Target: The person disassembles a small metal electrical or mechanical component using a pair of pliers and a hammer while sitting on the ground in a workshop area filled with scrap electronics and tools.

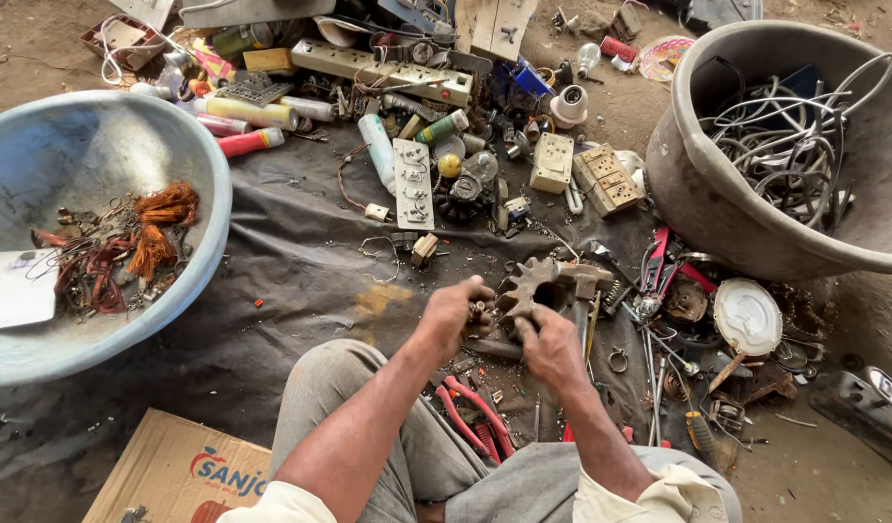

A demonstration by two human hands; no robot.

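1. The left hand (453,312) is curled, its fingers pinching a small brownish metal part (482,314) held just above the dark grey ground sheet (300,252).
2. The right hand (550,346) is closed, fingers bent around the lower edge of a rusty toothed metal gear wheel (533,287); the wheel stands tilted between the two hands, touching the right one and just beside the small part.
3. A wide pale blue plastic basin (97,145) sits well to the left on the sheet. Inside it lie bundles of orange-brown copper wire (160,228), darker tangled scraps and a flat white card (17,289) at its left wall.
4. A large grey round tub (703,194) stands at the right, on the bare ground. It holds a loose tangle of grey and white cables (785,145).
5. Red-handled pliers (475,412) lie on the sheet near the knees of the grey trousers (368,407), below the hands.
6. Beyond the hands lie a cream multi-socket power strip (383,66), a beige square switch box (551,161), a white switch plate (413,182) and several spray cans, one of them red (249,142).
7. A round white disc (747,315) rests among rusty scraps to the right of the gear wheel.
8. A brown cardboard box (174,470) lies at the lower left, beside the left knee.
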